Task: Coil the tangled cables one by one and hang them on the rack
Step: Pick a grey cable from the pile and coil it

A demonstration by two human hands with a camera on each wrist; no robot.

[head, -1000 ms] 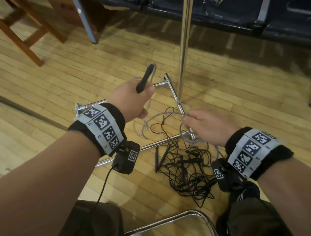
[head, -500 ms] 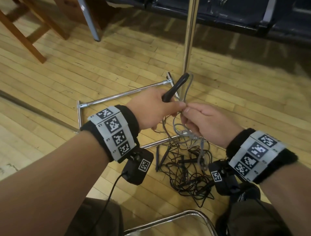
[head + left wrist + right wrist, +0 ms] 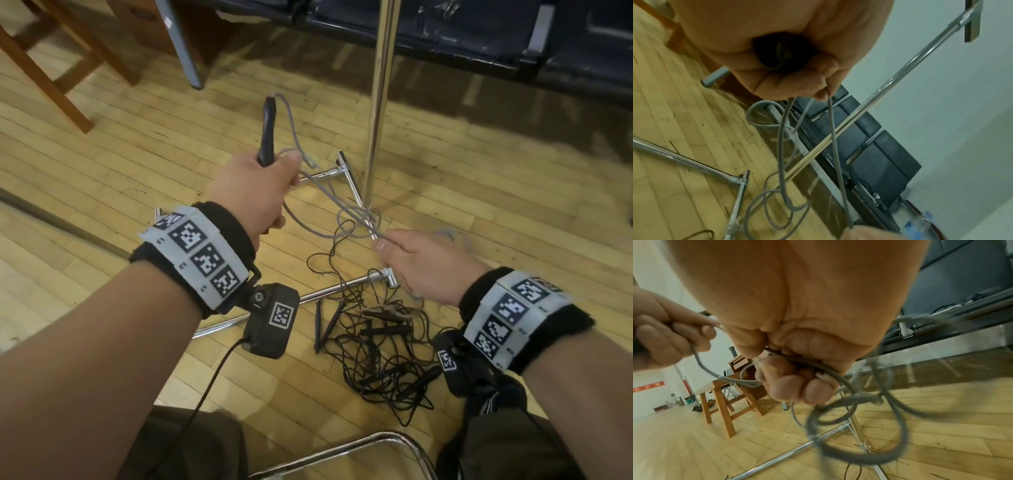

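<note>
My left hand (image 3: 255,192) grips the black handle (image 3: 266,135) of a grey cable (image 3: 310,226), and loops of that cable pass through its fingers (image 3: 797,87). The cable runs taut down and right to my right hand (image 3: 416,262), whose curled fingers (image 3: 797,389) hold another stretch; blurred grey loops (image 3: 859,426) hang below it. A tangle of thin black cables (image 3: 373,346) with black handles lies on the wooden floor between my wrists. The chrome rack's upright pole (image 3: 378,102) rises behind the hands, and its base bars (image 3: 325,173) lie on the floor.
A wooden stool (image 3: 51,65) stands at the far left beside a grey table leg (image 3: 180,44). Dark seating (image 3: 479,37) runs along the back. A chrome chair frame (image 3: 342,452) curves near my knees at the bottom.
My hands met in front of the pole half a second ago. Now they have drawn apart, the left up and left, the right down and right, stretching the grey cable.
</note>
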